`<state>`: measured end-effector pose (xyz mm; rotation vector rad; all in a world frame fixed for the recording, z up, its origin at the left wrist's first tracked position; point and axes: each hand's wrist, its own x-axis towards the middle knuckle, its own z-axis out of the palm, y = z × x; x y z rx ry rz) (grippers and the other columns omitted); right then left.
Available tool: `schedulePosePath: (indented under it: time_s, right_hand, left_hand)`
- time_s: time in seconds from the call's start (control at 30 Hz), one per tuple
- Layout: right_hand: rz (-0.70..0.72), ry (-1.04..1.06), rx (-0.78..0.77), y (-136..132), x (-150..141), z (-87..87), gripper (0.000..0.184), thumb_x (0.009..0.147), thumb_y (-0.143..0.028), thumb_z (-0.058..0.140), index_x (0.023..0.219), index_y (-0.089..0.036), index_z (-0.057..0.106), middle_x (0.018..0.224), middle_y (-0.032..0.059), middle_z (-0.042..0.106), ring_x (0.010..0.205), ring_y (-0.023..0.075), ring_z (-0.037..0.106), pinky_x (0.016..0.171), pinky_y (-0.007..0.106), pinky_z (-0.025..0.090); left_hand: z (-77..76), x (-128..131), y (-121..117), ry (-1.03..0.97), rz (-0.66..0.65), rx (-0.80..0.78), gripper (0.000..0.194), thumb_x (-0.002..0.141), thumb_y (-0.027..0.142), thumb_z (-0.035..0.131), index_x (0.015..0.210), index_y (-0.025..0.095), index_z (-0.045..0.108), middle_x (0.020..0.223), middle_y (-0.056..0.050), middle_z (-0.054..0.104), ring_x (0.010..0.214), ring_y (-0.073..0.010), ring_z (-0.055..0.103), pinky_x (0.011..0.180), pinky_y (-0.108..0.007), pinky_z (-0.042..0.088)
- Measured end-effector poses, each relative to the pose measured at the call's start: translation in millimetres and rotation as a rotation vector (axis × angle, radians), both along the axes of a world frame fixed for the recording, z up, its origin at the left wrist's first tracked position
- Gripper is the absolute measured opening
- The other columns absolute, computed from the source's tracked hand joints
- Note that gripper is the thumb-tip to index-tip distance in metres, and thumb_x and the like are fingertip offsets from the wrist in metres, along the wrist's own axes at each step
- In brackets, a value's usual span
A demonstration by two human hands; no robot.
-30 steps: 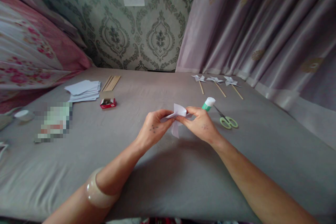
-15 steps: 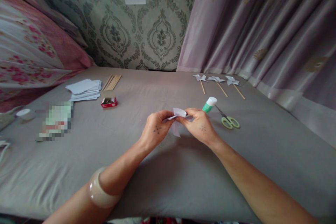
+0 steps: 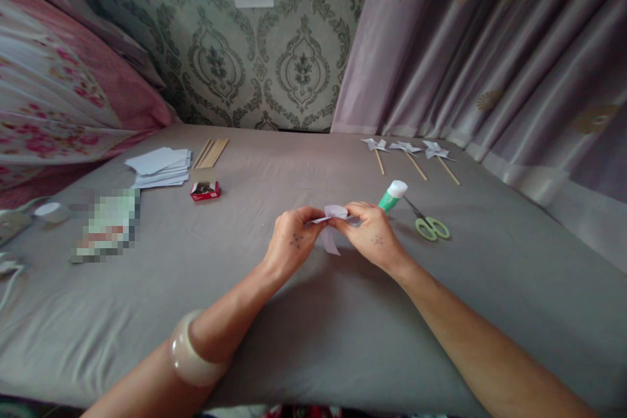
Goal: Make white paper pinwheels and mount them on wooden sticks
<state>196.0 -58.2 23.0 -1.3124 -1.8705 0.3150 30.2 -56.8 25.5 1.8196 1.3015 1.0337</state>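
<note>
Between my two hands is a white paper pinwheel (image 3: pixel 336 211), its blades curled and one flap hanging down. My left hand (image 3: pixel 294 236) pinches its left side with thumb and fingers. My right hand (image 3: pixel 373 232) grips the right side the same way, so the fingertips cover the middle. Just beyond my right hand stands a green glue stick (image 3: pixel 391 196) with a white cap, leaning. Green-handled scissors (image 3: pixel 427 225) lie to its right, their blades partly behind the glue.
Three finished pinwheels on sticks (image 3: pixel 405 149) lie at the back right. At the back left are a stack of white paper (image 3: pixel 159 168), several wooden sticks (image 3: pixel 211 153) and a small red box (image 3: pixel 205 191). A blurred packet (image 3: pixel 108 225) and a power strip (image 3: pixel 14 227) are far left.
My hands keep their pinch on the paper pinwheel, almost unmoved. The whole view has shifted very slightly; nothing was taken up or put down.
</note>
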Motion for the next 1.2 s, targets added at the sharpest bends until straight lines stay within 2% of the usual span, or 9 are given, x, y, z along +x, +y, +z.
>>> schedulePosePath:
  time_s: [0.3,0.47,0.73,0.93,1.2]
  right_hand:
    - [-0.009,0.006,0.008,0,-1,-2.5,0.018,0.081,-0.034,0.064,0.070,-0.021,0.067,0.068,0.0015,0.067,0.070,0.0184,0.061,0.068,0.031,0.041]
    - [-0.013,0.000,0.010,0,-2,-2.0,0.016,0.080,-0.028,0.066,0.067,-0.020,0.065,0.065,0.0005,0.064,0.068,0.0175,0.059,0.067,0.030,0.039]
    - [0.004,-0.016,0.009,2,-1,-1.3,0.017,0.079,-0.027,0.067,0.064,-0.020,0.062,0.064,-0.0003,0.062,0.066,0.0163,0.057,0.066,0.029,0.038]
    - [0.024,-0.019,0.003,3,0,-1.7,0.017,0.078,-0.023,0.067,0.063,-0.018,0.061,0.062,-0.0001,0.060,0.065,0.0152,0.055,0.064,0.027,0.036]
    - [0.034,-0.023,-0.008,4,0,-2.3,0.017,0.078,-0.025,0.067,0.063,-0.018,0.062,0.062,0.0004,0.060,0.065,0.0150,0.054,0.063,0.027,0.036]
  left_hand:
    - [4.6,1,-2,0.042,0.017,0.001,0.018,0.078,0.026,0.061,0.086,0.017,0.074,0.076,-0.003,0.074,0.070,-0.0174,0.066,0.061,-0.023,0.045]
    - [2.4,1,0,0.042,0.017,-0.021,0.020,0.077,0.027,0.061,0.086,0.017,0.075,0.076,-0.003,0.074,0.069,-0.0174,0.066,0.061,-0.023,0.044]
    - [-1.8,0,2,0.025,0.002,-0.028,0.021,0.076,0.027,0.060,0.085,0.015,0.075,0.072,-0.004,0.073,0.064,-0.0157,0.064,0.056,-0.022,0.043]
    - [-5.1,1,4,-0.054,-0.014,-0.054,0.021,0.074,0.027,0.060,0.082,0.014,0.074,0.071,-0.004,0.072,0.063,-0.0153,0.063,0.054,-0.021,0.043]
    - [-7.1,1,4,-0.076,-0.011,-0.084,0.023,0.073,0.030,0.062,0.082,0.013,0.074,0.070,-0.004,0.071,0.062,-0.0152,0.062,0.054,-0.021,0.043]
